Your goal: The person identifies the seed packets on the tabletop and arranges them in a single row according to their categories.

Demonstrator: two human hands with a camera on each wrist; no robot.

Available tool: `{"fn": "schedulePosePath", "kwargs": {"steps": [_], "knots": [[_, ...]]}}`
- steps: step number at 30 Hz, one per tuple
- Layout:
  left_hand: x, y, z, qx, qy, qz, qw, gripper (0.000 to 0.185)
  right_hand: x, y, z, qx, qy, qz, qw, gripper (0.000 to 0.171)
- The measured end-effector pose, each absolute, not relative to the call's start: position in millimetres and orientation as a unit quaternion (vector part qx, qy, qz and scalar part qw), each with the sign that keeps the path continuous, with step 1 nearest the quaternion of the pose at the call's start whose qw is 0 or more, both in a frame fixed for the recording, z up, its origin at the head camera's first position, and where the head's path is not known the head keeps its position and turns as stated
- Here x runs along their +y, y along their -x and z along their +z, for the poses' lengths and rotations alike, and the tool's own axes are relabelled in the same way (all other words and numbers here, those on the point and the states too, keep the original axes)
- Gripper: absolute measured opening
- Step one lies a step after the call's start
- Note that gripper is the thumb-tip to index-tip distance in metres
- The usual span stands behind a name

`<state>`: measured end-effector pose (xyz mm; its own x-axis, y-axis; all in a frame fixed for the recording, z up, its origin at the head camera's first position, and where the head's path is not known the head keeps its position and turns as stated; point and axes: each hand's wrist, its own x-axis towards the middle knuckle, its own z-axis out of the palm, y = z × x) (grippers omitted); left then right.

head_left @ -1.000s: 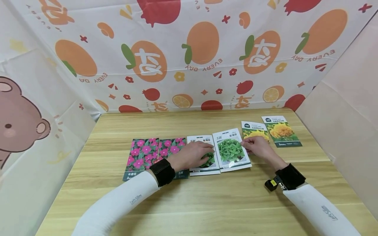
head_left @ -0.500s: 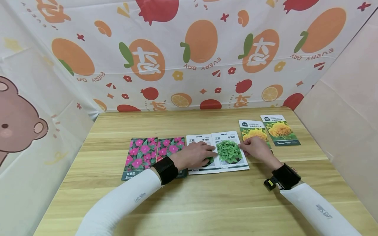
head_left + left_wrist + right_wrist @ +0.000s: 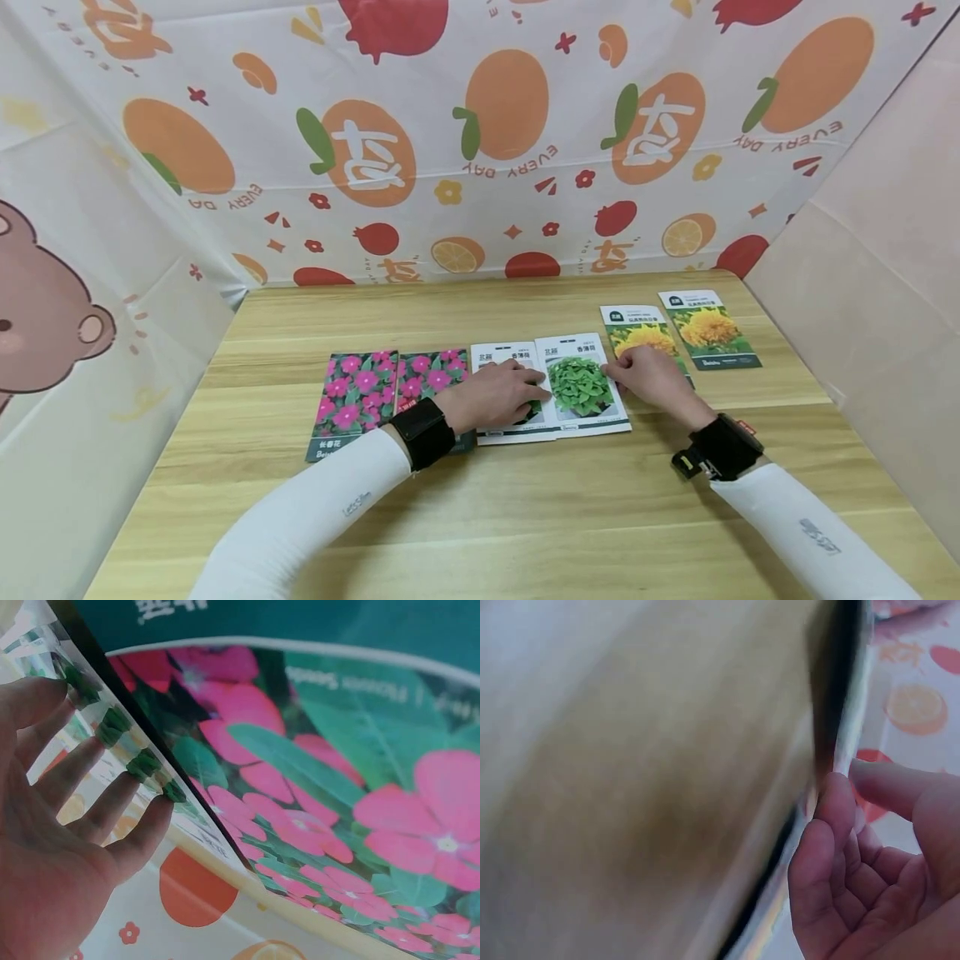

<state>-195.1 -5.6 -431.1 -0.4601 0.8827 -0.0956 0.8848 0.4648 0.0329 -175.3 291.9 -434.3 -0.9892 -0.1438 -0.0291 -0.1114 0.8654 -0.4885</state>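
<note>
**Mia:** What were the hands doing?

**Ben:** The left hand point(image 3: 501, 395) lay flat on a white seed packet point(image 3: 504, 360) near the middle of the head picture. Its fingers point(image 3: 112, 806) were straight and a bit spread, pressing down. In the left wrist picture they sat at the left side.

**Mia:** And the other hand?

**Ben:** The right hand point(image 3: 651, 377) was just right of the middle. It touched the right edge of the green leaf packet point(image 3: 581, 385). In the right wrist picture its fingers point(image 3: 832, 825) were curled, with a fingertip and the thumb closed on a thin packet edge at the right side.

**Mia:** Where was that leaf packet?

**Ben:** It lay flat on the wooden table point(image 3: 480, 517), in the middle of the picture, between the two hands. Its left edge lay over the white seed packet a little.

**Mia:** What else was there?

**Ben:** Two pink flower packets point(image 3: 352, 396) lay side by side, left of the middle. The left wrist was over the nearer one. Two yellow flower packets point(image 3: 708, 327) lay at the right, a bit higher up. The right hand covered part of one. A fruit cloth point(image 3: 480, 142) hung across the top, and a bear picture point(image 3: 45, 317) was at the left edge.
</note>
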Motion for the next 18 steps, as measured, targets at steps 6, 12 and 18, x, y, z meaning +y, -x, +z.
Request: {"fn": "schedulePosePath", "kwargs": {"steps": [6,12,18], "knots": [[-5.6,195.4,-432.5,0.858,-0.512,-0.021,0.047,0.036,305.2,177.1,-422.4,0.96,0.028,-0.277,0.011,0.046],[-5.1,193.5,-431.1,0.863,-0.502,-0.023,0.051,0.035,324.2,185.6,-420.3,0.957,0.025,-0.29,0.007,0.046],[-4.9,191.1,-431.1,0.861,-0.506,-0.038,0.034,0.036,373.2,215.9,-468.5,0.972,0.006,-0.233,-0.038,0.053]]}}
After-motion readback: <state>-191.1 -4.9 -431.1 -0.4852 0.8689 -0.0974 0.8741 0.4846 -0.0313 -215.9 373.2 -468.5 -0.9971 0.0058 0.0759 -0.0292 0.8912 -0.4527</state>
